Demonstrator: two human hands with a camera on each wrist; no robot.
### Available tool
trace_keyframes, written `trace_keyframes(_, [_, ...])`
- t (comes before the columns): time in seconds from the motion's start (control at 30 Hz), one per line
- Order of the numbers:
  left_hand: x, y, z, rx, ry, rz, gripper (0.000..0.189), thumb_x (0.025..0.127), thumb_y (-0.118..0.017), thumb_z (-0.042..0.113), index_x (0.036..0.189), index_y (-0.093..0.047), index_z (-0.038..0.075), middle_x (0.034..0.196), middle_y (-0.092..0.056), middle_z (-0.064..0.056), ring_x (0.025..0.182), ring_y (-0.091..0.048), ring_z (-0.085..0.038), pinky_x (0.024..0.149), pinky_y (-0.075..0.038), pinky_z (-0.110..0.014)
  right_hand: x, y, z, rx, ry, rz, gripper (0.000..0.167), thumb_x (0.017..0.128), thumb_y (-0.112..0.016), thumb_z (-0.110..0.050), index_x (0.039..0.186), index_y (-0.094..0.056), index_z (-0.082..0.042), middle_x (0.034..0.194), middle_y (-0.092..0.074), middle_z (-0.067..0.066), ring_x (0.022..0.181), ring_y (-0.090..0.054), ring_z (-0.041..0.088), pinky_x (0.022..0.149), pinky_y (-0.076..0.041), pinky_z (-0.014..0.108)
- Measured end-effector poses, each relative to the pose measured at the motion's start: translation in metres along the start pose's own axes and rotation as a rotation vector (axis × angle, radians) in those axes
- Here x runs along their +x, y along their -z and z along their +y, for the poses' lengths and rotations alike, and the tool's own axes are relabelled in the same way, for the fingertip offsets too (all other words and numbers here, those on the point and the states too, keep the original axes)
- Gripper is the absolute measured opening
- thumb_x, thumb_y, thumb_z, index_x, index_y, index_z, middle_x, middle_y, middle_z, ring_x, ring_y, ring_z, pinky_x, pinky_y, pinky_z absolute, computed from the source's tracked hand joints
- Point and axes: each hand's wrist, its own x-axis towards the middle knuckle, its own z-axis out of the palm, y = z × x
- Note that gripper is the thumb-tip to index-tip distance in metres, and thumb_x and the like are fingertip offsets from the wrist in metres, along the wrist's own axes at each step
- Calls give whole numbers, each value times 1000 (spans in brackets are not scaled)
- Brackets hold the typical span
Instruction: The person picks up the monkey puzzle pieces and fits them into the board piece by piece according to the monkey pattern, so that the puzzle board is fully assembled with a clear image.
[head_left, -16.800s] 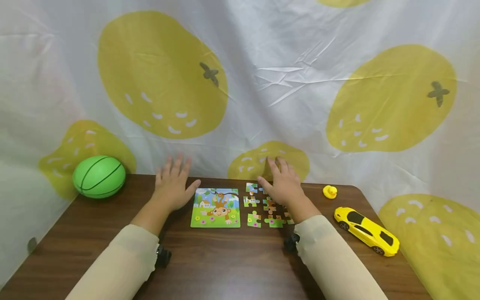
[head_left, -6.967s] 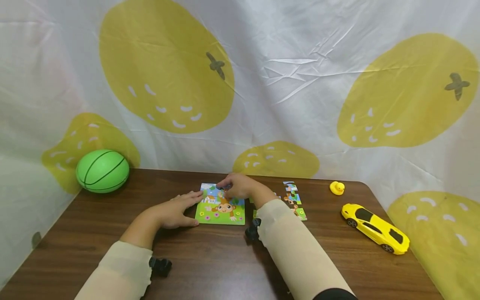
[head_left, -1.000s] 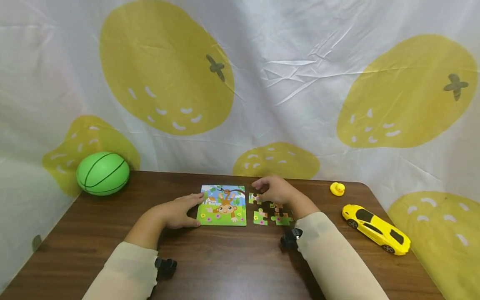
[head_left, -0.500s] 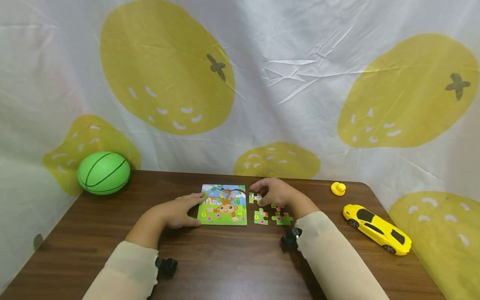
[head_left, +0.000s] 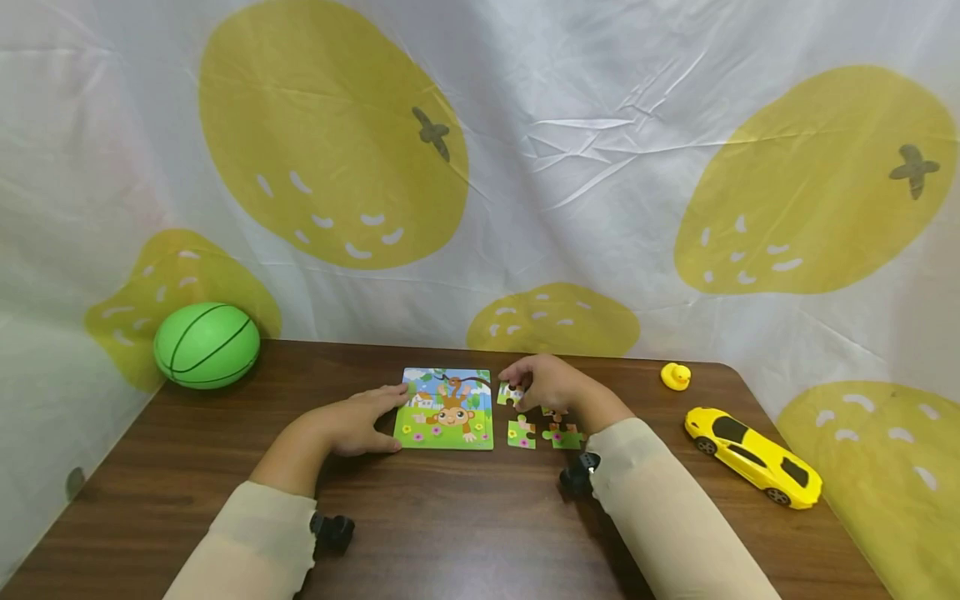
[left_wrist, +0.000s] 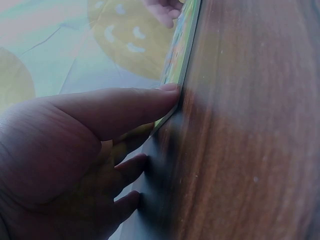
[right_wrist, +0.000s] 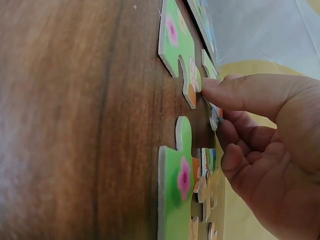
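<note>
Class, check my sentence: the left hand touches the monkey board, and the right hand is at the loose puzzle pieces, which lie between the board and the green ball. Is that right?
One detail is wrong: in the head view, the loose puzzle pieces lie between the monkey board and the yellow car, not the green ball. The rest of the sentence stands.

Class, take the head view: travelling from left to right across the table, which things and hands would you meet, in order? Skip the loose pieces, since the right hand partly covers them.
Ball → left hand → puzzle board → right hand → duck → car.
</note>
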Motion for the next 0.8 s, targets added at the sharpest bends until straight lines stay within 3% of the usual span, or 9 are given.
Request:
trace_keyframes(0.27, [-1, 0, 1, -5, -3, -3, 84, 100, -76, 36, 168, -36, 9, 181, -22, -8, 167, -18, -41, 133, -21, -64, 0, -1, 2, -21, 23, 18, 54, 86, -86, -1, 136, -74, -15, 118, -67, 7, 99, -58, 21, 65, -51, 28])
trace_keyframes(0.47, [0, -1, 1, -2, -15, 1, 84, 100, -76, 35, 167, -36, 8, 180, -23, -9, 167, -19, -41, 133, -21, -64, -4, -1, 0, -1, 15, 23, 50, 89, -82, 2, 134, -74, -17, 107, -61, 7, 67, -48, 18, 47, -42, 28])
trace_keyframes(0.53, [0, -1, 0, -2, -15, 1, 84, 100, -76, 36, 168, -36, 8, 181, -22, -9, 167, -19, -41, 134, -21, -64, -5, -1, 0, -10, 30, 27, 45, 92, -80, 0, 134, -74, -17, 106, -61, 7, 66, -48, 16, 48, -42, 27])
trace_keyframes(0.8, [-1, -1, 2, -7, -16, -1, 83, 99, -76, 35, 167, -37, 7, 180, -24, -9, 167, -19, -41, 134, -21, -63, -7, -2, -5, -11, 130, 82, 35, 100, -73, -9, 135, -73, -16, 108, -66, 5, 84, -58, 19, 67, -49, 30])
